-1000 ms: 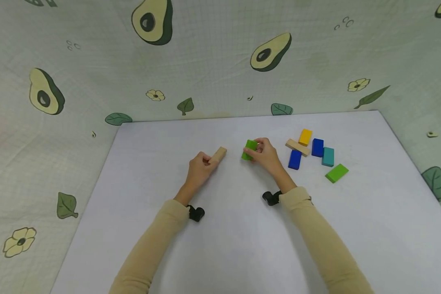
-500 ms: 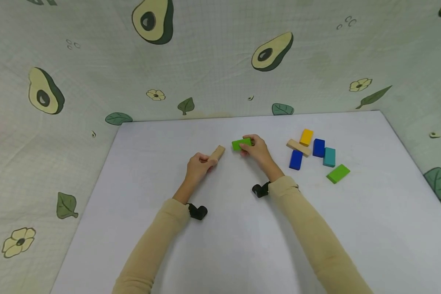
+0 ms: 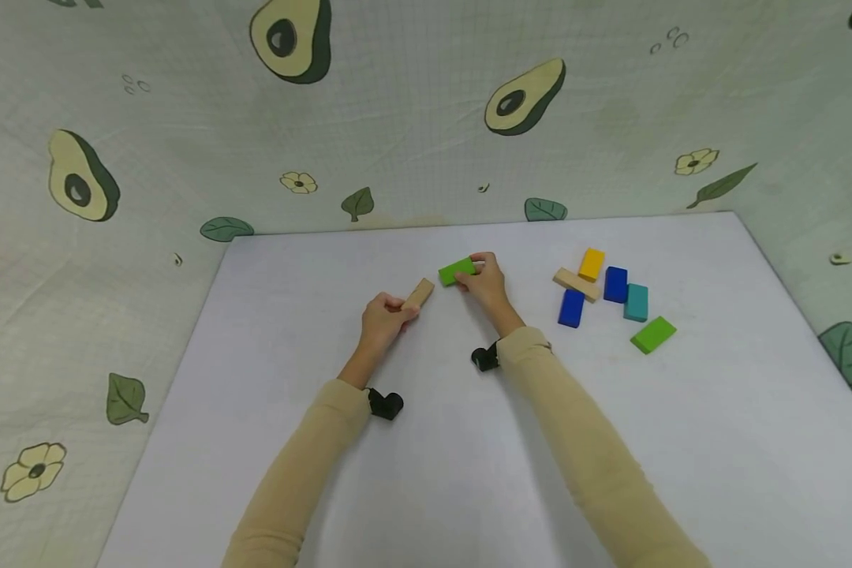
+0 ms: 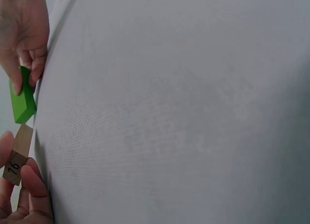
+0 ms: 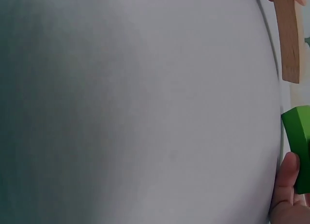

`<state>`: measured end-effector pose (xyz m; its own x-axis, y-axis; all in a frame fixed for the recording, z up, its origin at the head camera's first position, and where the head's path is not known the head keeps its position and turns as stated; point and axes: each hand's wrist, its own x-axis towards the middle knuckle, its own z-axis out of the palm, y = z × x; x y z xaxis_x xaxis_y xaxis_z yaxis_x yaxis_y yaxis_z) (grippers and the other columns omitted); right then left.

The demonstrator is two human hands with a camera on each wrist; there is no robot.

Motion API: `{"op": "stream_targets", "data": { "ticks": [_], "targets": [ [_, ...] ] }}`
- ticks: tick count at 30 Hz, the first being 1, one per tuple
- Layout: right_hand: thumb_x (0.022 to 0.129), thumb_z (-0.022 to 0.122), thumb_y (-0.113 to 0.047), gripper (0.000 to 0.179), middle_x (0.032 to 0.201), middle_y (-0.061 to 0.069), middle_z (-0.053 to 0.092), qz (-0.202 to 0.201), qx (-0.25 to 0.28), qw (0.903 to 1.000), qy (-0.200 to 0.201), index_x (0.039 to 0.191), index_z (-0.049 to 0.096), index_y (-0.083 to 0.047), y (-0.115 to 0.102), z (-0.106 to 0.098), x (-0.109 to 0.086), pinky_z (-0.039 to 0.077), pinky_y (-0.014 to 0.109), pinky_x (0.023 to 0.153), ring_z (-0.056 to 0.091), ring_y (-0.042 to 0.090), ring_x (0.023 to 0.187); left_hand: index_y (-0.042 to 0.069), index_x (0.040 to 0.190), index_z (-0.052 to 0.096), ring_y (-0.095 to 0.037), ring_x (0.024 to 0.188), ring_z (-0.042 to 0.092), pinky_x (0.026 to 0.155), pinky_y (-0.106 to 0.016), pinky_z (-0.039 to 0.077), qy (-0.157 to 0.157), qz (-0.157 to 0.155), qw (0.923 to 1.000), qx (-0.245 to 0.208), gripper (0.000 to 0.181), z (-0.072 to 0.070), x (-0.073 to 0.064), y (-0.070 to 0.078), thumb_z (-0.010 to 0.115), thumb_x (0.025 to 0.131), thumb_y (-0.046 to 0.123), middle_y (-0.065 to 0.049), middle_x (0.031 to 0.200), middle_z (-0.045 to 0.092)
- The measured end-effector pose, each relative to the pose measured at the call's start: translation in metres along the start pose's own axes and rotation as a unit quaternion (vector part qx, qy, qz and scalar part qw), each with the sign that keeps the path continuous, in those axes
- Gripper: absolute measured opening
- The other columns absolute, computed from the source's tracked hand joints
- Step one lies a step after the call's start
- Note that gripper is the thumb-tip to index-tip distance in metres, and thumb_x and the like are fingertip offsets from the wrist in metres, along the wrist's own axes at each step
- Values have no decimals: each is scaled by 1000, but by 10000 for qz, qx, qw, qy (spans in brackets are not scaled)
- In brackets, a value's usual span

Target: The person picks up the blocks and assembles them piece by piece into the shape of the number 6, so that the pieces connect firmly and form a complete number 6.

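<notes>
My left hand (image 3: 383, 322) pinches a plain wooden block (image 3: 419, 293) near its lower end, the block pointing up and to the right. In the left wrist view the end of this wooden block (image 4: 19, 151) carries the number 16. Between the thumb and fingers of my right hand (image 3: 487, 285) is a green block (image 3: 456, 271), held by its right end. The green block lies just right of the wooden block's upper end, with a small gap between them. The right wrist view also shows the green block (image 5: 299, 137) below the wooden block (image 5: 289, 45), apart from it.
To the right lies a loose group: a yellow block (image 3: 592, 264), a wooden block (image 3: 577, 285), two blue blocks (image 3: 571, 308), a teal block (image 3: 636, 303) and another green block (image 3: 653, 335). They rest on a white table (image 3: 426, 473). A cloth with avocado prints (image 3: 426, 118) hangs behind.
My right hand has moved left and slightly away with the green block, turning it from near upright to slantwise beside the wooden block. The left hand has barely shifted.
</notes>
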<state>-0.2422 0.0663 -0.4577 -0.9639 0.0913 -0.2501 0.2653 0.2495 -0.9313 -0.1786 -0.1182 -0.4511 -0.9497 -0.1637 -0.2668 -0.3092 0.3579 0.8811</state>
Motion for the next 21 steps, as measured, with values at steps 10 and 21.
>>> {"op": "stream_targets", "data": {
  "ticks": [10, 21],
  "targets": [
    [89, 62, -15, 46, 111, 22, 52, -591, -1143, 9911, 332, 129, 47, 0, -6, 12, 1, 42, 35, 84, 47, 26, 97, 2, 93, 55, -6, 50, 49, 50, -18, 41, 135, 267, 9984, 490, 25, 4, 4, 4, 72, 80, 15, -9, 84, 58],
    [88, 63, -22, 42, 125, 25, 41, -251, -1410, 9888, 425, 122, 51, 0, -11, 17, 2, 41, 40, 95, 46, 30, 107, 6, 79, 54, -6, 41, 50, 45, -18, 40, -116, -59, 9930, 1171, 24, 5, 18, 9, 70, 82, 24, -3, 70, 55]
  ]
}}
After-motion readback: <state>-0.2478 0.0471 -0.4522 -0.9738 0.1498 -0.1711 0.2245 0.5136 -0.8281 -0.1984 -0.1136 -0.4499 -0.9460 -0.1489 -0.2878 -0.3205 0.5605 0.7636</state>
